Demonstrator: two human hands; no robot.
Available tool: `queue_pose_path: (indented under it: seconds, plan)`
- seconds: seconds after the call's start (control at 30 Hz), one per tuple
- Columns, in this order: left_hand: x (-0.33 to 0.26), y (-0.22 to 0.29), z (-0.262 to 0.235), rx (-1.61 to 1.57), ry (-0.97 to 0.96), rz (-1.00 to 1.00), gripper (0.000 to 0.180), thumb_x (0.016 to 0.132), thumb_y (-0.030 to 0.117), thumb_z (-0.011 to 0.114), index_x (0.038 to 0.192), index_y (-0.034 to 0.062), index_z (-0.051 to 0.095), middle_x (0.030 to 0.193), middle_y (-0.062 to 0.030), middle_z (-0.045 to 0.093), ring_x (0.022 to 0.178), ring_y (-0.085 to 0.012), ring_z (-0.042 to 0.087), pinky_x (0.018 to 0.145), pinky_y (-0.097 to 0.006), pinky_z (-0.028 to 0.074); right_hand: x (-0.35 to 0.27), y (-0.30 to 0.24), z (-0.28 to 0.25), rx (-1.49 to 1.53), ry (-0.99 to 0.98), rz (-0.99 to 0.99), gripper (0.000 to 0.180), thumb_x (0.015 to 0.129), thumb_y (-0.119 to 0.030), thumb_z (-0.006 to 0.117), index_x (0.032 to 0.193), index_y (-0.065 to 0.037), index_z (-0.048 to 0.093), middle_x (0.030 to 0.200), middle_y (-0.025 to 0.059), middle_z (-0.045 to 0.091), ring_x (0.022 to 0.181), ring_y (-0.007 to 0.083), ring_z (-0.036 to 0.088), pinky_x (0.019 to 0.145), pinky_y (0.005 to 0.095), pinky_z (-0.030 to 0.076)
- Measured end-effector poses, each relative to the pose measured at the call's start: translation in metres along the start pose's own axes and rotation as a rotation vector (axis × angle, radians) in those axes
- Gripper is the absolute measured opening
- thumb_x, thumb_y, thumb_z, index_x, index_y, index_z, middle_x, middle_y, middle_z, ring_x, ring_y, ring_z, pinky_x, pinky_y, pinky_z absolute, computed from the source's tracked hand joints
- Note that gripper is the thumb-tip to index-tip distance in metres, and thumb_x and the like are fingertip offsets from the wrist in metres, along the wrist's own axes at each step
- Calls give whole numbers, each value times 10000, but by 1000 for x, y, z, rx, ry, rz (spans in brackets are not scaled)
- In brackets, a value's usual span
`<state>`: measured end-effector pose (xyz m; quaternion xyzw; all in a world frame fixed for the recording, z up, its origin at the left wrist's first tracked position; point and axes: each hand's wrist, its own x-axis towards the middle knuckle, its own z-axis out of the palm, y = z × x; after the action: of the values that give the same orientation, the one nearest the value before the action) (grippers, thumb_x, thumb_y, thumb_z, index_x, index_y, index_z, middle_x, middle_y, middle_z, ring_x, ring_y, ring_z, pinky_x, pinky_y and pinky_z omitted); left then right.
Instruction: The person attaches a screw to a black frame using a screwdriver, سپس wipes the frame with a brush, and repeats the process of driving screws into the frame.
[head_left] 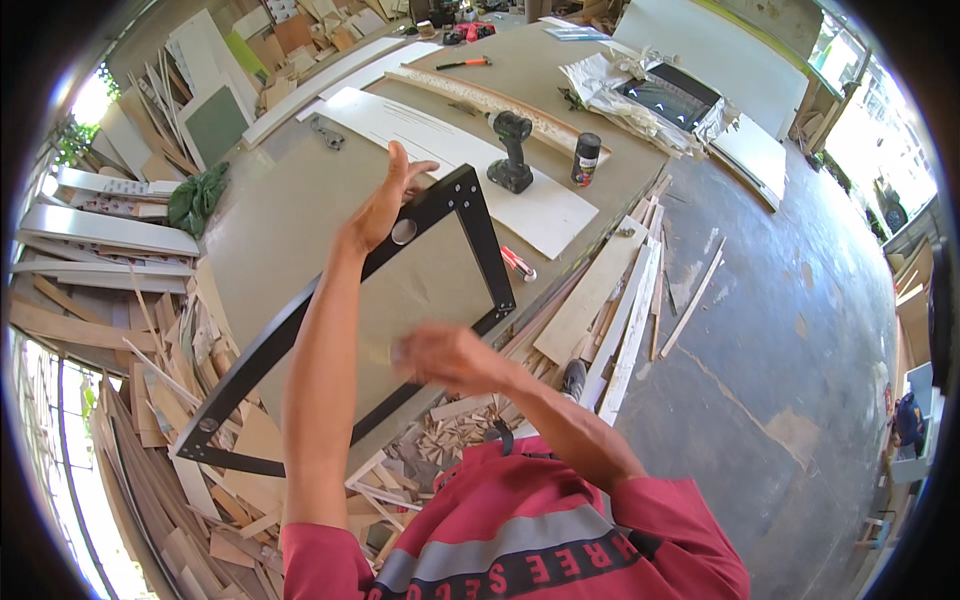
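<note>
A black rectangular frame [487,248] with round holes and small screw heads at its corners is tilted over the near part of the workbench. At its upper bar, my left hand [385,200] grips the edge, the thumb raised and some fingers hidden behind the bar. My right hand [450,358] is in front of the frame's opening, near the lower bar. Motion smears its fingers, so whether it holds anything cannot be made out. Beyond the frame, a cordless drill [511,150] stands on a white board [560,215]. A red utility knife [518,264] lies right of the frame.
A dark spray can [586,160] stands right of the drill. Farther back on the workbench [270,200] lies an orange-handled hammer [464,63]. Wood strips [632,320] line the bench's right side. Offcuts [450,440] are heaped near me; boards [110,235] are stacked left.
</note>
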<state>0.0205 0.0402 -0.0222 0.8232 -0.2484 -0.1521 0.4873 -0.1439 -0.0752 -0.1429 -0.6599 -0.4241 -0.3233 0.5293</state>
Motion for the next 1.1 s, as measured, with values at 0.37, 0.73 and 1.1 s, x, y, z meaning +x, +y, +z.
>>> queue_pose_path:
  seconds: [0.37,0.73,1.1]
  plan:
    - [-7,22,12,-183,-123,45,1327,714,970,-88,1502,36,429,1250,-229,606,1236,-322,505,1140,-431,258,-8,-6,-20,-241,243,330,222,970,-62,517,1126,-19,669,1085,161,658,994,351,629,872,436,509]
    - [-15,29,24,-214,-148,46,1266,744,943,-105,1482,107,494,1284,-192,578,1265,-312,471,1187,-441,178,10,-24,-37,-439,723,551,169,938,-168,586,988,-36,679,957,109,667,980,319,630,807,414,516]
    - [-52,26,20,199,-149,78,890,975,762,255,1424,43,527,1294,-159,601,1201,-268,540,1052,-342,391,-9,-9,-64,-182,1049,564,217,840,-37,705,1056,-56,706,1026,85,648,861,235,640,774,395,556]
